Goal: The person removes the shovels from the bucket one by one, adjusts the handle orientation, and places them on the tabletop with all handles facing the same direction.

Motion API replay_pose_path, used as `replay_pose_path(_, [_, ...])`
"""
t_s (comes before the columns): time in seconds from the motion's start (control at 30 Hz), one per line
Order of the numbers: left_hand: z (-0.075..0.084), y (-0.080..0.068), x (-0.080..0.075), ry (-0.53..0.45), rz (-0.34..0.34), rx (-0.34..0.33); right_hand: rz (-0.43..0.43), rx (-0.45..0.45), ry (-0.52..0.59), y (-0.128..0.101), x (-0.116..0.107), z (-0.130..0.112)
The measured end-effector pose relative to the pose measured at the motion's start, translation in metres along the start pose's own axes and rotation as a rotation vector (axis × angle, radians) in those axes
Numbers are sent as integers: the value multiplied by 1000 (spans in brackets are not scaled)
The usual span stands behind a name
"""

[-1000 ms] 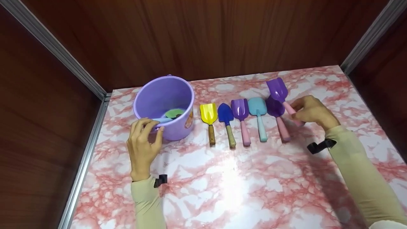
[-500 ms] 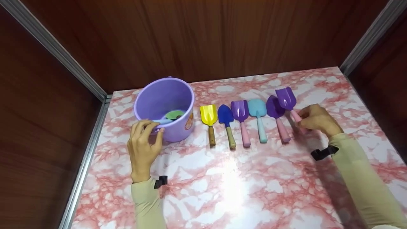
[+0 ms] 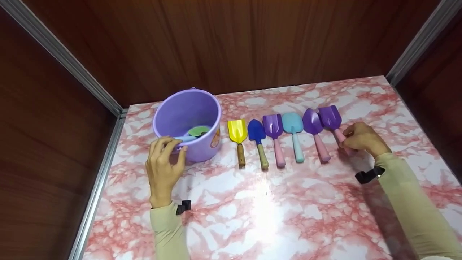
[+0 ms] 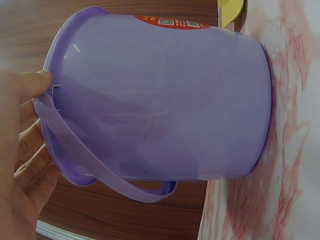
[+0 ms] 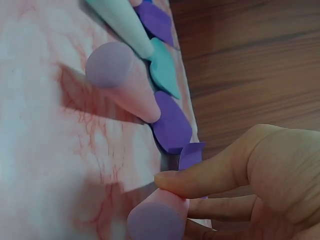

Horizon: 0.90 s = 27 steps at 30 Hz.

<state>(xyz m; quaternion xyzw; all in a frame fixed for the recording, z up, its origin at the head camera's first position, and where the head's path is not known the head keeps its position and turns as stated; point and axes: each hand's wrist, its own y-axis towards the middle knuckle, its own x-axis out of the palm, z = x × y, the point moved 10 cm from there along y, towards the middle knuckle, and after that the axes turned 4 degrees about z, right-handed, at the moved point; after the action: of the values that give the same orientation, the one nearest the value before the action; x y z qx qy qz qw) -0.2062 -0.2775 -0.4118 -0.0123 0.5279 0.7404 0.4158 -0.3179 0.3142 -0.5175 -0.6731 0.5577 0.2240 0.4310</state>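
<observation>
A purple bucket [image 3: 186,119] [image 4: 165,100] stands at the table's left. My left hand [image 3: 173,145] [image 4: 44,125] grips its near rim, thumb outside, fingers curled over the edge. A green-bladed tool with a blue handle [image 3: 196,131] lies inside. My right hand [image 3: 347,143] [image 5: 175,200] pinches the pink handle of a purple shovel [image 3: 330,117] [image 5: 191,155], low at the right end of a row. The row runs yellow shovel [image 3: 237,131], blue shovel [image 3: 256,131], purple shovel with pink handle [image 3: 273,126], teal shovel [image 3: 292,124] and dark purple shovel [image 3: 312,122] [image 5: 172,127].
The pink marbled tabletop [image 3: 260,209] is boxed in by brown wood panels on the left, back and right, with metal corner strips [image 3: 61,57]. The bucket's thin bail handle [image 4: 115,177] hangs against its side.
My right hand has brought the purple shovel down and nearer, from raised and tilted behind the row to level beside the dark purple shovel. The left hand and bucket have stayed put.
</observation>
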Motion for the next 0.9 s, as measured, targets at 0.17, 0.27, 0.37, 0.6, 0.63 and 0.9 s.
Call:
replay_pose_path(0.17, [2, 3, 0, 3, 3, 11, 18, -13, 1, 0, -2, 2])
replay_pose_path(0.27, [2, 2, -1, 3, 6, 12, 11, -9, 10, 0, -1, 4])
replay_pose_path(0.37, [2, 1, 0, 3, 5, 5, 7, 1, 7, 0, 0, 7])
replay_pose_path(0.6, [2, -2, 1, 3, -3, -5, 24, -1, 5, 0, 0, 10])
replay_pose_path(0.63, [2, -2, 1, 4, -3, -3, 22, -1, 6, 0, 1, 10])
replay_pose_path(0.9, [1, 0, 0, 3, 2, 2, 31, -28, -5, 0, 0, 7])
